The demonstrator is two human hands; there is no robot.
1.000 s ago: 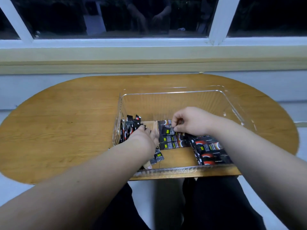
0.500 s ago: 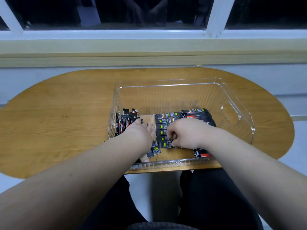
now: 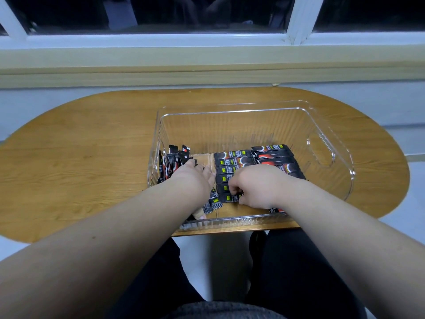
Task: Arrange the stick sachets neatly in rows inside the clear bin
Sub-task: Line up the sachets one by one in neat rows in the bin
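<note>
**In the bin, sachets lie crosswise**

On the bin floor, flat sachets (image 3: 232, 161) form two side-by-side rows, each with its long axis running left to right. A loose bunch (image 3: 171, 161) stands on end against the left wall. The right hand (image 3: 255, 185), fingers curled, pinches the nearest sachet (image 3: 226, 198) of the middle row. The left hand (image 3: 195, 178) reaches forward between the bunch and the rows, over a few skewed sachets; whether it grips any I cannot tell. The clear bin (image 3: 331, 143) sits on a wooden table (image 3: 92, 157) below a window.
</note>
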